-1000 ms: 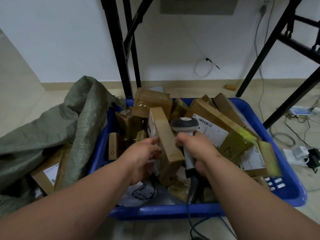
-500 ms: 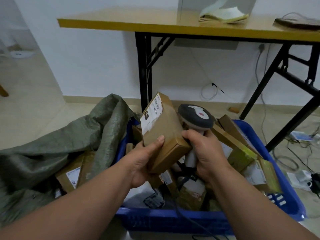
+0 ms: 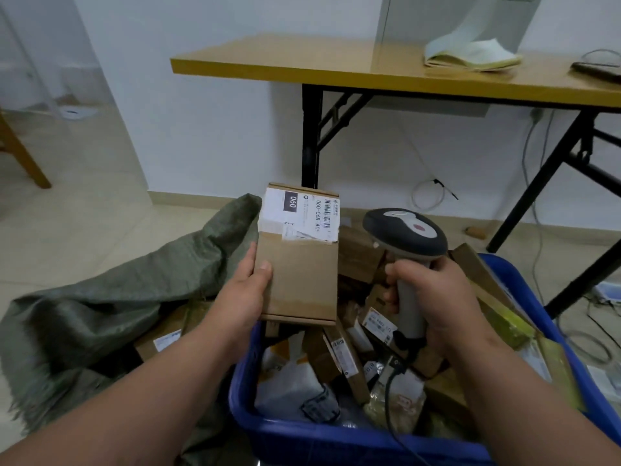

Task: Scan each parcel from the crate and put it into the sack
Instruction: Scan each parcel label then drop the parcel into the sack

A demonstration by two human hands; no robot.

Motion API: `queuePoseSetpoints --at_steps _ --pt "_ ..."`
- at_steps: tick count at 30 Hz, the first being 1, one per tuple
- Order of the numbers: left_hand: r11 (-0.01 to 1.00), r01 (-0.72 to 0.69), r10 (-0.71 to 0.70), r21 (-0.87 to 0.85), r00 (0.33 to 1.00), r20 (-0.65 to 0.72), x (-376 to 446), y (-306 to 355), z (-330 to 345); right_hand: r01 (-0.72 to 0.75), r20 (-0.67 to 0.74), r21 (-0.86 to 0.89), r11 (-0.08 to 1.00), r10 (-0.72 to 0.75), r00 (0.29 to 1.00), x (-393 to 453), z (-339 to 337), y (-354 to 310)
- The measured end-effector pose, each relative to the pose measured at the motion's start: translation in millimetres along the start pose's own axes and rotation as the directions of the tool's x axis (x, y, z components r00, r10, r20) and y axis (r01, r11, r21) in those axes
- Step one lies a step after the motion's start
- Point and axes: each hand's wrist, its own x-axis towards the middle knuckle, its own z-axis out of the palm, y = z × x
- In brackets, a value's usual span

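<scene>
From the head view, your left hand (image 3: 243, 297) holds a brown cardboard parcel (image 3: 299, 260) upright above the near-left corner of the blue crate (image 3: 336, 438), thumb lying across the parcel's front face and the other fingers wrapped behind its left edge, so the fingers are clamped on the box. A white shipping label (image 3: 299, 215) with a barcode and a dark "060" block covers the parcel's upper part, facing you. Your right hand (image 3: 433, 297) grips the grey handle of the barcode scanner (image 3: 405, 235), fingers curled tight around it; the scanner's dark head sits just beside the parcel's right edge, apart from it, and its black cable (image 3: 391, 398) drops into the crate. The crate is crowded with more cardboard boxes and soft white mailers (image 3: 292, 375), piled up to its rim at the far-right corner. To the left of the crate, touching its left wall, lies the grey-green woven sack (image 3: 111, 297), slumped open on the tiled floor (image 3: 84, 210), with a labelled box (image 3: 164, 341) showing in its mouth. Beyond the crate stands a yellow-topped folding table (image 3: 336, 67) on black legs, with an open booklet (image 3: 470, 57) resting on its surface near the far-right edge.
</scene>
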Motion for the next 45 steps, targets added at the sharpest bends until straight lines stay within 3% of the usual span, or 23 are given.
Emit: queuePoseSetpoints --at_steps 10,20,25,30,45 --pt "0.992 -0.08 0.085 0.102 0.995 -0.051 2 1 -24 0.038 0.043 -0.1 0.994 -0.034 0.999 -3 13 -11" --pt "0.994 -0.034 0.044 0.104 0.994 -0.102 3 19 -46 0.264 0.242 -0.505 0.821 -0.159 0.957 -11 7 -22" --pt "0.994 0.027 -0.011 0.104 0.989 -0.145 3 24 -53 0.398 0.36 -0.572 0.718 -0.216 0.908 -15 7 -23" --pt "0.99 0.052 -0.032 0.132 0.988 -0.15 2 25 -56 0.455 0.389 -0.591 0.666 -0.258 0.884 -14 8 -23" --pt "0.988 0.049 -0.029 0.146 0.99 -0.136 0 27 -61 0.492 0.404 -0.669 0.557 -0.284 0.87 -11 10 -22"
